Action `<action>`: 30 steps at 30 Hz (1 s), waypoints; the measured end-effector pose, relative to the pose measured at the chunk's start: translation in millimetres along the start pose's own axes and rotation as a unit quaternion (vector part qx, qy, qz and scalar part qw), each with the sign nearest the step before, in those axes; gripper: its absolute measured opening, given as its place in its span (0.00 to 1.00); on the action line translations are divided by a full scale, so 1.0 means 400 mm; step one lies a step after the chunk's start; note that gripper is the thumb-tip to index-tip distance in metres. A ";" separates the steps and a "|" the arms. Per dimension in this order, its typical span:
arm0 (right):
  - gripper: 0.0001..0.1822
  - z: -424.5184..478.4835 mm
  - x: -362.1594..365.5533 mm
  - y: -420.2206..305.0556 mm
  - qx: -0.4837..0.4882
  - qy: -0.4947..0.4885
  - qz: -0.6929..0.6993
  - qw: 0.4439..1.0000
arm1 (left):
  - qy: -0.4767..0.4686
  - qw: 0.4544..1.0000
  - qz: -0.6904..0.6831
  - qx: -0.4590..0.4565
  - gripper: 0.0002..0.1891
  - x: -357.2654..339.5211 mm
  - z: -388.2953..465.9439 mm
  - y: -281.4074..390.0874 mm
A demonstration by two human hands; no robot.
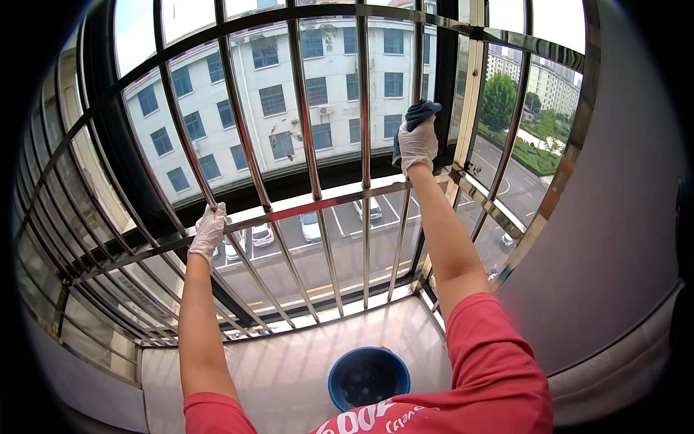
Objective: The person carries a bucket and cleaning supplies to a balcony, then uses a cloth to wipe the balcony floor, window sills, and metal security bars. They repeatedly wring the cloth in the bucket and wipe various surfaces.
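Note:
Both of my hands wear thin whitish gloves. My right hand [418, 142] is closed around a dark blue cloth [421, 113], which wraps an upright metal bar near the right corner of the window guard. Lower and to the left, my left hand [210, 229] grips the guard's horizontal metal rail [331, 202] beside the foot of an upright bar [187, 133]. The guard's shiny bars run above and below this rail. Part of the cloth and the bar inside it are hidden by my right hand.
A blue plastic basin [368, 380] holding dark water stands on the pale tiled ledge [271, 369] below me. To the right is a plain grey wall [607, 228]. Beyond the glass lie parked cars [311, 227], a road and a white building [336, 70].

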State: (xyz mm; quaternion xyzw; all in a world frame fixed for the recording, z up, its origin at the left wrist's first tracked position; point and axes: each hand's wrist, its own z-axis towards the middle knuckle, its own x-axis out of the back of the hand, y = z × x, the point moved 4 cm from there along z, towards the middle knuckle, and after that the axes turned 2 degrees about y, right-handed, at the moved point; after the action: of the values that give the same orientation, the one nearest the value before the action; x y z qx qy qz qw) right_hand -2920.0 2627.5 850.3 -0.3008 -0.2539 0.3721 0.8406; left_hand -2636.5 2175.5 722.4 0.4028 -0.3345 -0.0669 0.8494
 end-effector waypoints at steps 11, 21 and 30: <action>0.24 -0.054 0.067 -0.086 0.191 0.035 0.330 0.924 | 0.029 0.998 0.041 -0.039 0.19 -0.038 0.017 -0.026; 0.23 0.159 -0.008 -0.455 0.083 0.004 0.122 0.989 | 0.018 0.999 0.016 -0.028 0.19 -0.029 0.009 -0.016; 0.17 -0.266 -0.142 -0.010 0.088 -0.030 0.123 0.988 | 0.034 0.998 0.022 -0.050 0.16 -0.051 0.018 0.001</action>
State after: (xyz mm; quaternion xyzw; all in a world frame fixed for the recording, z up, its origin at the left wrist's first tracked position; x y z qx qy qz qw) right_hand -2882.7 2547.3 768.3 -0.2435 -0.2060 0.5026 0.8036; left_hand -2656.7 2178.9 715.2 0.3547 -0.3101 -0.0509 0.8806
